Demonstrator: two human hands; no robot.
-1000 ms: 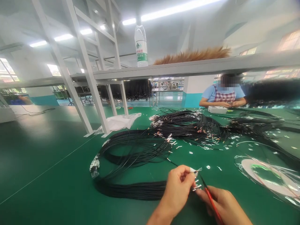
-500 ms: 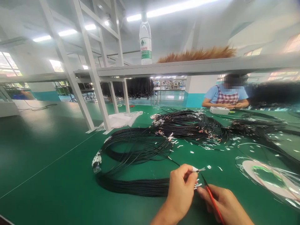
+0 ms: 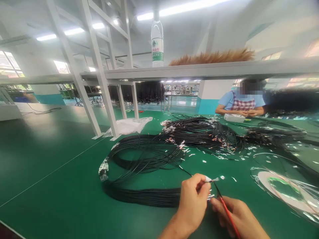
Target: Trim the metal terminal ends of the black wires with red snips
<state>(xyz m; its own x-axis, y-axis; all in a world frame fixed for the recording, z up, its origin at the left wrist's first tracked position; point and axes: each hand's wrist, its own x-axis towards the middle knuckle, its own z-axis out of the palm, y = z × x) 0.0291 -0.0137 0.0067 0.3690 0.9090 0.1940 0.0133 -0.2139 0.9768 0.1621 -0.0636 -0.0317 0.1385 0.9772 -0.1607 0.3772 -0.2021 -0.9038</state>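
My left hand (image 3: 193, 199) pinches the end of a black cable (image 3: 185, 171) between thumb and fingers. White material covers the tip of its index finger, and a short silvery end (image 3: 215, 179) sticks out past it. In my right hand (image 3: 236, 212) are red tweezers (image 3: 226, 209), their dark points touching or very close to that cable end. Beneath the left hand lies a bundle of black cables (image 3: 149, 197) with white-tipped ends; it curves left to a cluster of silvery connectors (image 3: 103, 169).
More black cable bundles (image 3: 199, 132) lie beyond my hands among white scraps. A white reel (image 3: 264, 179) of strip stands at the right. A metal shelf frame (image 3: 106, 86) rises at left, with a water bottle (image 3: 157, 46) on its shelf. Across the table sits a person (image 3: 241, 103).
The view has shifted very slightly. The tweezers' points stay by the cable end, and both hands keep nearly the same pose.
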